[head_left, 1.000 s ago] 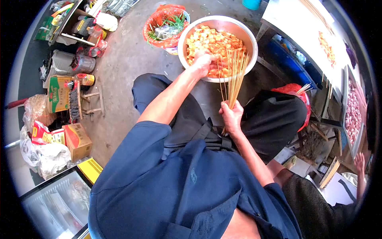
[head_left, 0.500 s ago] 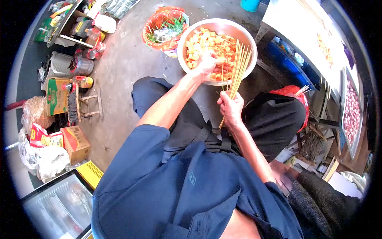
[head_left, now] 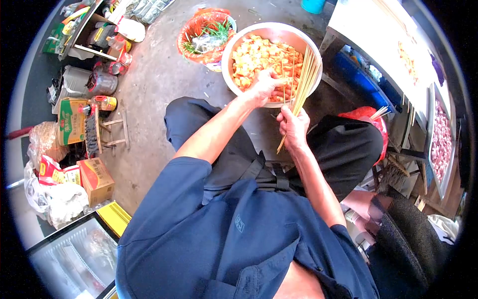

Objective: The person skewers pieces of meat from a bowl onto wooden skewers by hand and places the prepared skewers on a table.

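A wide metal basin (head_left: 230,74) in front of me holds many orange-coated chunks of food (head_left: 259,55), which look like marinated meat. My right hand (head_left: 294,124) is closed round a bundle of thin wooden skewers (head_left: 307,79), their upper ends leaning over the basin's right side. One or two skewers stand apart from the bundle, to its left. Over the basin's near part, my left hand (head_left: 265,88) has its fingers pinched together beside these separate skewers. What lies between those fingertips is too small to make out.
Left of the basin stands a bin lined with a red bag (head_left: 191,32). A white-topped table (head_left: 368,35) and a tray of pinkish pieces (head_left: 440,144) are at right. Another person's dark clothing (head_left: 403,244) shows at lower right. A small stool (head_left: 117,132) and boxes stand left.
My left hand has shifted slightly right and down, nearer the separate skewers. My right hand and its bundle have moved a little right and up. The person at lower right has shifted.
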A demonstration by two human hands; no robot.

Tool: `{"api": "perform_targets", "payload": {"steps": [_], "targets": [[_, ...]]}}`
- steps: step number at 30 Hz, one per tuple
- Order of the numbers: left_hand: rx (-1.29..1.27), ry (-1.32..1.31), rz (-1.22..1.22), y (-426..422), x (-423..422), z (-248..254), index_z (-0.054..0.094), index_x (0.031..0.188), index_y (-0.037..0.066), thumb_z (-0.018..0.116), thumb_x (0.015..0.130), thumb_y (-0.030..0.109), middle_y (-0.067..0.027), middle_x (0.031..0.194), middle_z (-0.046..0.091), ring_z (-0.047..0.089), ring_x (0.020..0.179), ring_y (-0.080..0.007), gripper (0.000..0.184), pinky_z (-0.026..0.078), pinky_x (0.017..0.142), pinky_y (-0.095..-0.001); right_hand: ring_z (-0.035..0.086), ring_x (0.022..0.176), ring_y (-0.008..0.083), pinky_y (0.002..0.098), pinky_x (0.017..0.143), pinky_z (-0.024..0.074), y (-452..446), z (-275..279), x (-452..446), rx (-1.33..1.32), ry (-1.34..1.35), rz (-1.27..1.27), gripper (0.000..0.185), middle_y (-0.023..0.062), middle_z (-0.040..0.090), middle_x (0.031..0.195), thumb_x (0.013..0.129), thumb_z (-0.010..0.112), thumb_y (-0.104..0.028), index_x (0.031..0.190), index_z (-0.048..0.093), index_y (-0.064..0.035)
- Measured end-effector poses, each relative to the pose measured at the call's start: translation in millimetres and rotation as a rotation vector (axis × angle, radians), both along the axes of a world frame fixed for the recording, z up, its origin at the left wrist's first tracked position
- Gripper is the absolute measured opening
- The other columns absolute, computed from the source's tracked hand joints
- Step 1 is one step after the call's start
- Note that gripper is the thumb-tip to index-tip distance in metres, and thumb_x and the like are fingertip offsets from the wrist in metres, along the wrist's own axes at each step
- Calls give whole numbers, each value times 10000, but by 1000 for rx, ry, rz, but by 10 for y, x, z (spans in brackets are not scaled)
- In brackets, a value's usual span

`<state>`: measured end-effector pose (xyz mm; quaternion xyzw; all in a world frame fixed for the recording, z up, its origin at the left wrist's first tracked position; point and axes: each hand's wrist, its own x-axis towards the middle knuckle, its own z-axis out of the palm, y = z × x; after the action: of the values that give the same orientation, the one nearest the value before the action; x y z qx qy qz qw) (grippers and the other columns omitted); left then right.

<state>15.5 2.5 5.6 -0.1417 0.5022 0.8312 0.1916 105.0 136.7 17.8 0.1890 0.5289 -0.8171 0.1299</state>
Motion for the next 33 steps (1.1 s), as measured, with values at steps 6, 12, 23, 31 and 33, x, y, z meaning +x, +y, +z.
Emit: {"api": "perform_targets", "payload": {"steps": [6, 12, 23, 31, 33], "targets": [[-690, 319, 150, -540, -393, -160, 588, 892, 0, 632, 800, 128, -137, 833, 658, 672, 768, -245, 164, 544, 644, -357, 364, 364, 41, 193, 317, 263, 121, 111, -39, -3, 67, 9, 85, 20, 539, 594, 878, 606, -117, 864, 535, -72], [-1536, 446, -257, -545, -179, -98, 682, 830, 62, 568, 717, 100, -185, 863, 659, 639, 860, -354, 165, 506, 740, -438, 365, 358, 49, 202, 315, 269, 104, 17, 190, 55, -9, 13, 110, 25, 543, 587, 871, 608, -139, 874, 536, -56], [-1503, 548, -348, -492, -265, -253, 692, 872, 68, 563, 725, 121, -191, 825, 660, 641, 806, -368, 203, 500, 732, -441, 375, 366, 50, 206, 321, 272, 168, -30, 290, 50, -16, 2, 127, 22, 548, 586, 856, 615, -145, 890, 535, -53], [-689, 217, 83, -527, -324, -270, 616, 871, -16, 599, 831, 35, -82, 689, 631, 614, 550, -135, 67, 505, 469, -252, 381, 382, 46, 206, 340, 278, 127, -43, 326, 98, -32, 51, 101, 7, 546, 578, 848, 610, -134, 868, 546, -58], [-623, 222, 121, -507, -335, -312, 610, 890, -20, 587, 837, 31, -87, 695, 633, 621, 565, -148, 78, 516, 479, -261, 395, 407, 44, 206, 367, 288, 118, -93, 354, 119, 15, 77, 92, -3, 545, 576, 849, 610, -133, 853, 551, -62]]}}
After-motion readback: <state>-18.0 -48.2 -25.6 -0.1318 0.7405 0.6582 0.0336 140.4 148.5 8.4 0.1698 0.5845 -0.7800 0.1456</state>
